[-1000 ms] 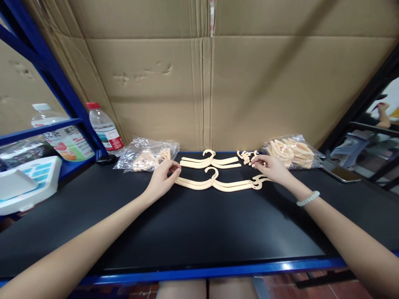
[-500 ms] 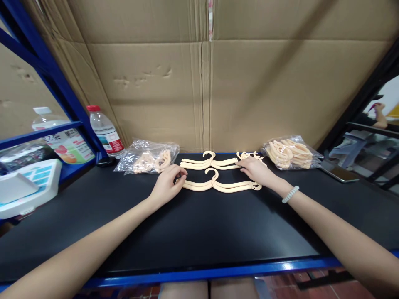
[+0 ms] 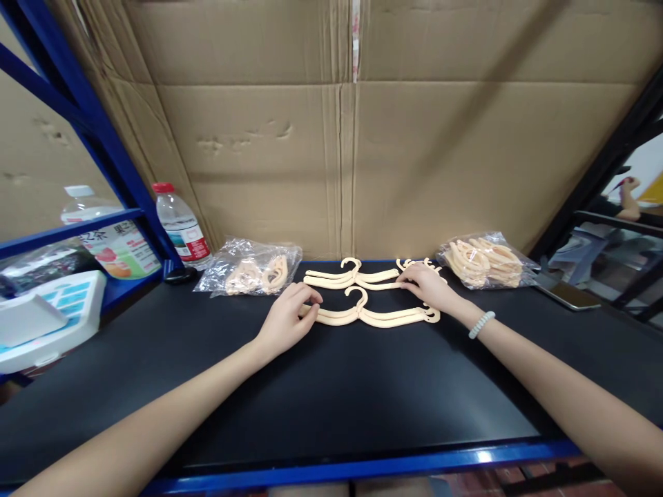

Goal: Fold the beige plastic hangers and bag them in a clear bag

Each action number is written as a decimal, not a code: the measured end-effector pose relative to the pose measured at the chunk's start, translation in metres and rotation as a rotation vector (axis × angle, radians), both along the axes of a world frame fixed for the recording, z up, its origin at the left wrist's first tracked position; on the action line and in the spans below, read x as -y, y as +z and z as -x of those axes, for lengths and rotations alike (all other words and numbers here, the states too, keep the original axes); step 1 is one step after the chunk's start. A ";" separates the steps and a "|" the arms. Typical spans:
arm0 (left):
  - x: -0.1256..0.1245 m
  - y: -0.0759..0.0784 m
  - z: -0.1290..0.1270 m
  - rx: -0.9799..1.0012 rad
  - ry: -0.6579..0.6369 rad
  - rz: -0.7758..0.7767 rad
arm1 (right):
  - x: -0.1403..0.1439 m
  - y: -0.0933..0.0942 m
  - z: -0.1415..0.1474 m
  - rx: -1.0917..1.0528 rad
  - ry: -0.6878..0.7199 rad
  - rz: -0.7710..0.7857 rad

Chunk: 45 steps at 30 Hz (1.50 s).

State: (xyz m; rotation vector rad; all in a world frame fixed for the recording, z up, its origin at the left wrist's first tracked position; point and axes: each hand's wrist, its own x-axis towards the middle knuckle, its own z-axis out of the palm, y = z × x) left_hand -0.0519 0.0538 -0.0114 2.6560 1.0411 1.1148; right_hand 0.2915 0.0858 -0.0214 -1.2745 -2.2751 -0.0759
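Hands at either end of a cream plastic hanger (image 3: 373, 316) near the black counter's (image 3: 331, 386) back edge.
Left hand (image 3: 288, 319) pinches one tip; right hand (image 3: 429, 288) rests with fingers together on the other. Light, stiff, likely brittle; best gripped at its ends.

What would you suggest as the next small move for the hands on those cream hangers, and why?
Probably close both hands and lift the near hanger a little off the black table. The left hand already touches its left end, and the right hand rests at its right end, partly over the far hanger. Both hangers lie flat.
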 end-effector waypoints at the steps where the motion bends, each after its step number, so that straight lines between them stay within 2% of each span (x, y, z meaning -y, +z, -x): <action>1: 0.000 0.000 0.000 0.001 -0.003 0.002 | 0.001 0.000 0.000 -0.029 -0.008 0.002; 8: 0.003 0.003 0.001 0.019 0.001 -0.004 | 0.007 0.000 0.001 -0.261 -0.075 0.028; 13: 0.002 0.006 0.002 0.041 0.065 -0.040 | 0.015 0.005 -0.008 -0.440 -0.120 0.006; 18: 0.001 0.009 0.002 0.123 0.140 -0.027 | 0.032 0.020 -0.014 -0.717 -0.048 0.133; 21: 0.002 0.009 0.001 0.152 0.124 0.040 | 0.039 0.024 -0.007 -0.774 -0.013 0.168; 26: 0.002 0.008 0.000 0.134 0.047 0.140 | 0.047 0.019 0.018 -0.683 0.064 0.172; 30: 0.000 0.009 0.000 0.128 0.095 0.120 | 0.051 0.021 0.024 -0.637 0.124 0.177; 33: 0.000 0.010 0.000 0.145 0.120 0.119 | 0.047 0.028 0.008 -0.627 0.124 0.175; 36: 0.000 0.009 -0.001 0.150 0.130 0.135 | 0.036 0.027 -0.020 -0.621 -0.004 0.088; 40: 0.000 0.005 -0.002 0.144 0.139 0.160 | 0.021 0.014 -0.051 -0.300 -0.177 -0.007; 45: 0.001 0.002 -0.004 0.153 0.135 0.167 | 0.010 -0.003 -0.057 -0.039 -0.178 -0.026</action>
